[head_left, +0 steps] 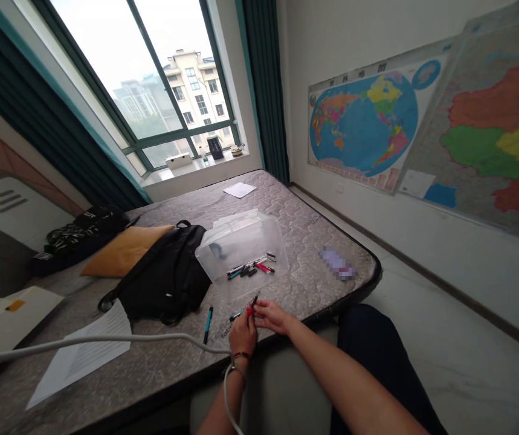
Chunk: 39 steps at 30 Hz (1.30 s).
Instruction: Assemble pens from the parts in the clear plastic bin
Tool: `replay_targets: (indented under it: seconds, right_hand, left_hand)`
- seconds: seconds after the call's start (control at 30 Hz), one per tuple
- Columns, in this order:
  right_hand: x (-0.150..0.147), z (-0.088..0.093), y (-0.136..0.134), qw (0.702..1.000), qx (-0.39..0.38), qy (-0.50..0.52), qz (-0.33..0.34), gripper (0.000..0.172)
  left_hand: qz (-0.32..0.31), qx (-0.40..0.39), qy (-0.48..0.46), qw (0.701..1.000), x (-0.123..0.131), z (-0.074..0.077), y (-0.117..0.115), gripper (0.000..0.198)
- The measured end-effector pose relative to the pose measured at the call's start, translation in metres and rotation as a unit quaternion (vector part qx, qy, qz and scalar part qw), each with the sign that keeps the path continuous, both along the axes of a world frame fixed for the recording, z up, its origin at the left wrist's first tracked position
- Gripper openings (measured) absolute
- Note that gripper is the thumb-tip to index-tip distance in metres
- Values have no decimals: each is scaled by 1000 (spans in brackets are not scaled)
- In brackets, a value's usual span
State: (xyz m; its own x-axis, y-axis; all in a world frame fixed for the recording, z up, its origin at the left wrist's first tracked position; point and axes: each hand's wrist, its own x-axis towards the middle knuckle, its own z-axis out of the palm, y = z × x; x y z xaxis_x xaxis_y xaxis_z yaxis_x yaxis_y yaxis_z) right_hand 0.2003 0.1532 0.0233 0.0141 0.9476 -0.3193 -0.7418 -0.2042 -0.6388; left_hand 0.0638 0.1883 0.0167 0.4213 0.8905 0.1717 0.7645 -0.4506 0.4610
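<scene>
My left hand (242, 333) and my right hand (272, 316) meet near the front edge of a bare quilted mattress (304, 229). Together they pinch a small red and black pen (252, 304), fingers closed round it. A teal pen (208, 324) lies just left of my left hand, and another short pen (236, 315) sits right by my fingers. Beyond my hands stands a clear plastic box (241, 251) with several pens (252, 267) in it.
A black backpack (164, 278) lies left of the box, with an orange cushion (123, 251) and dark clothing (80, 232) behind it. Paper sheets (82, 356) lie at the left front. A white cable (105, 341) runs to my left wrist. Wall maps (363, 121) hang at right.
</scene>
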Motion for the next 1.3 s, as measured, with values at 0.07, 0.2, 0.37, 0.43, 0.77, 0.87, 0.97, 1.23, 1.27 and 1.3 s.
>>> replay_targets:
  seconds: [0.07, 0.2, 0.37, 0.43, 0.77, 0.87, 0.97, 1.23, 1.27, 1.3]
  right_hand:
    - [-3, 0, 3, 999, -20, -25, -24, 41]
    - [-5, 2, 5, 998, -29, -31, -54, 45]
    - [1, 4, 2, 1000, -4, -1, 15, 51]
    - [1, 4, 3, 999, -4, -9, 35, 42]
    - [-3, 9, -11, 999, 32, 8, 4, 46]
    - [-6, 8, -11, 1000, 22, -5, -14, 43]
    - [-9, 9, -10, 999, 16, -22, -27, 42]
    - [-7, 9, -11, 999, 26, -17, -24, 43]
    - [-8, 7, -10, 999, 25, -20, -30, 42]
    - [-9, 5, -10, 999, 21, -22, -41, 40]
  left_hand:
    - [-5, 13, -5, 1000, -1, -2, 0, 29]
    - [-10, 42, -3, 999, -1, -5, 0, 30]
    - [-16, 53, -4, 998, -2, -5, -2, 28]
    - [-25, 53, -2, 998, -3, -5, -2, 27]
    - [-29, 53, 24, 998, -3, 2, -3, 26]
    - [-26, 47, 23, 998, -3, 3, -3, 28]
    - [-13, 41, 27, 999, -3, 4, -4, 30]
    - [-19, 25, 21, 999, -2, 7, -5, 29]
    - [-18, 25, 23, 999, -2, 7, -5, 30]
    - [-16, 27, 25, 999, -2, 6, -5, 31]
